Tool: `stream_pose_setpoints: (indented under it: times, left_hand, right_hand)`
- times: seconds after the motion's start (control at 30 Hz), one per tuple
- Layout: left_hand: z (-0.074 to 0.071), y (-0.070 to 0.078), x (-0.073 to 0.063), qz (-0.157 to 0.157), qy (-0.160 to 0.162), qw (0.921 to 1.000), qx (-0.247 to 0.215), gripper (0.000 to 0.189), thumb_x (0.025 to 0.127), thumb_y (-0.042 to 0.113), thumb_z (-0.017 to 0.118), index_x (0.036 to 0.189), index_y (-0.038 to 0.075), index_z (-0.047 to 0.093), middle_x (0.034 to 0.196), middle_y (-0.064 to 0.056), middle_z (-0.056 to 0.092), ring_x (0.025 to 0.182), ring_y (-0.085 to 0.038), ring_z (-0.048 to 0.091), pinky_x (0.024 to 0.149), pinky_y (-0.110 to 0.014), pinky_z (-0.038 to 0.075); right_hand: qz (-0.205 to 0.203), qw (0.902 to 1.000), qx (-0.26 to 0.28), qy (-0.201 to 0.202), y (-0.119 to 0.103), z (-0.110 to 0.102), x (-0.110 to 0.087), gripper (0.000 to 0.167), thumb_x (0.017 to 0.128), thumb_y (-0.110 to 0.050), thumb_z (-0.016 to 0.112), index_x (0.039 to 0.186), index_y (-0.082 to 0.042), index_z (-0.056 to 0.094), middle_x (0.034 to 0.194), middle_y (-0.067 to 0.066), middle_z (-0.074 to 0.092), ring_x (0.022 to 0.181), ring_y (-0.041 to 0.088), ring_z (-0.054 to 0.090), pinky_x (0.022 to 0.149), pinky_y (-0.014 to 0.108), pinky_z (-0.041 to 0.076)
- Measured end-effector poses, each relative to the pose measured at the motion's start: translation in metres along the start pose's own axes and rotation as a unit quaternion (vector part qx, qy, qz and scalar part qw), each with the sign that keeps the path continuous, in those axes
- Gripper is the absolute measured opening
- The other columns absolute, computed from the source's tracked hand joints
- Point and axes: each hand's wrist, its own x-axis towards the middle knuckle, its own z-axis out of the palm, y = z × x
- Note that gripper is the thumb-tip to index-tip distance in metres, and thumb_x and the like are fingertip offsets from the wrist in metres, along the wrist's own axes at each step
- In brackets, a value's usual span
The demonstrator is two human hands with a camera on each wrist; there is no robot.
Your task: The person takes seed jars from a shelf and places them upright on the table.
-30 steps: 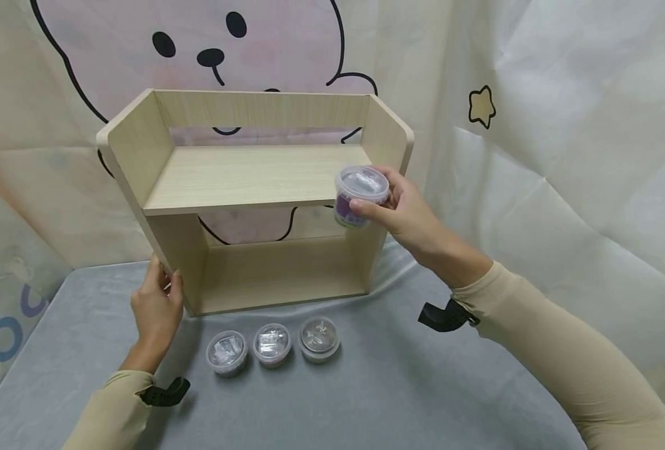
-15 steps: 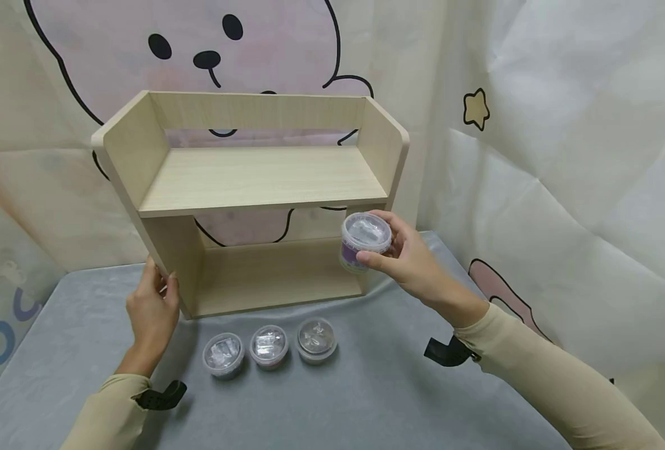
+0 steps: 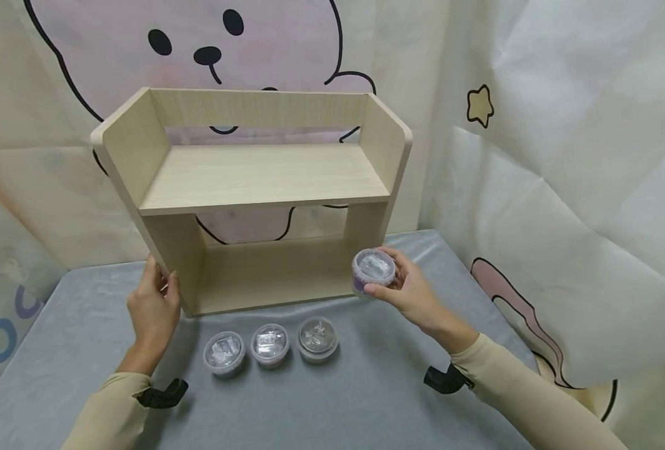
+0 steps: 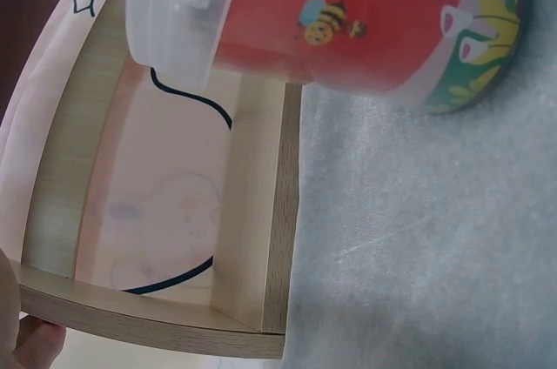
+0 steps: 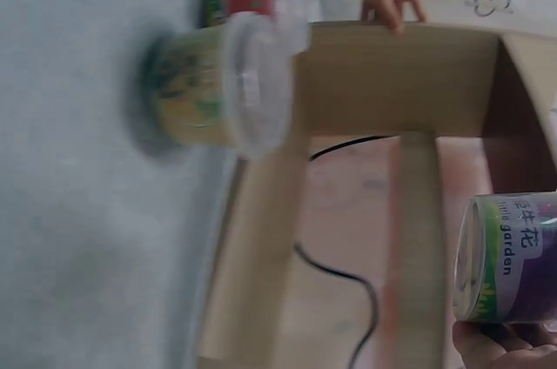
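Note:
My right hand (image 3: 419, 301) grips a small plastic tub (image 3: 373, 270) with a clear lid and purple label. It is held upright off the table, by the lower right front corner of a pale wooden two-tier shelf (image 3: 265, 175). In the right wrist view the label of this tub (image 5: 522, 256) reads "little garden". My left hand (image 3: 155, 309) pinches the front edge of the shelf's left side panel, low down. Three more lidded tubs stand in a row before the shelf: a left tub (image 3: 224, 354), a middle tub (image 3: 270, 345) and a right tub (image 3: 317, 339).
A grey-blue cloth (image 3: 355, 387) covers the table. Behind the shelf hangs a printed backdrop (image 3: 287, 37) with a cartoon bear. A white curtain (image 3: 580, 187) closes off the right side. In the left wrist view a red-labelled tub (image 4: 348, 21) looms close to the camera.
My right hand has brought the purple-labelled tub down from the upper tier's right end to beside the lower front corner. The left hand keeps its hold on the shelf.

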Motion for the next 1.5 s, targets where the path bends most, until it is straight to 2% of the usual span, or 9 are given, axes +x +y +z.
stream_pose_setpoints:
  times: [0.27, 0.7, 0.97, 1.23, 1.5]
  left_hand:
    - [0.000, 0.002, 0.002, 0.000, 0.002, 1.0000, 0.002, 0.026, 0.091, -0.003, 0.062, 0.117, -0.002, 0.060, 0.104, -0.025, 0.076, 0.091, -0.044, 0.074, 0.073, 0.010, 0.036]
    - [0.001, -0.001, 0.000, 0.001, 0.001, 1.0000, 0.006, 0.024, 0.091, -0.003, 0.061, 0.114, -0.002, 0.060, 0.106, -0.026, 0.075, 0.092, -0.046, 0.074, 0.072, 0.011, 0.034]
    - [0.002, 0.000, 0.001, 0.000, 0.004, 1.0000, 0.006, 0.021, 0.090, -0.003, 0.060, 0.111, -0.003, 0.059, 0.105, -0.024, 0.076, 0.091, -0.045, 0.074, 0.072, 0.010, 0.035]
    - [0.002, 0.001, 0.000, 0.001, 0.002, 1.0000, 0.009, 0.024, 0.090, -0.005, 0.061, 0.114, -0.003, 0.060, 0.105, -0.024, 0.076, 0.091, -0.042, 0.074, 0.072, 0.010, 0.035]
    - [0.004, 0.000, 0.000, 0.000, 0.007, 1.0000, 0.003, 0.028, 0.090, -0.006, 0.061, 0.118, -0.002, 0.060, 0.107, -0.024, 0.075, 0.092, -0.043, 0.074, 0.073, 0.010, 0.035]
  right_hand:
    - [-0.007, 1.0000, 0.002, 0.007, 0.045, 0.003, -0.007, 0.070, 0.087, -0.003, 0.075, 0.145, 0.004, 0.037, 0.137, 0.029, 0.054, 0.111, 0.003, 0.063, 0.091, 0.015, 0.054]
    - [0.008, 0.9999, -0.001, 0.006, 0.106, 0.011, -0.025, 0.068, 0.086, 0.001, 0.075, 0.142, 0.007, 0.037, 0.136, 0.031, 0.054, 0.113, -0.002, 0.059, 0.096, 0.011, 0.048]
    - [0.027, 0.9995, -0.013, -0.011, 0.121, 0.011, -0.028, 0.069, 0.084, 0.000, 0.078, 0.139, 0.007, 0.037, 0.130, 0.034, 0.057, 0.104, 0.002, 0.063, 0.090, 0.016, 0.053]
    - [0.049, 0.9982, -0.032, -0.014, 0.129, 0.010, -0.031, 0.072, 0.084, -0.005, 0.080, 0.140, 0.006, 0.036, 0.133, 0.033, 0.056, 0.110, 0.010, 0.062, 0.093, 0.017, 0.053]
    - [0.039, 0.9986, -0.028, -0.021, 0.132, 0.009, -0.030, 0.071, 0.084, -0.005, 0.080, 0.139, 0.007, 0.035, 0.130, 0.035, 0.056, 0.105, 0.003, 0.062, 0.089, 0.017, 0.053]
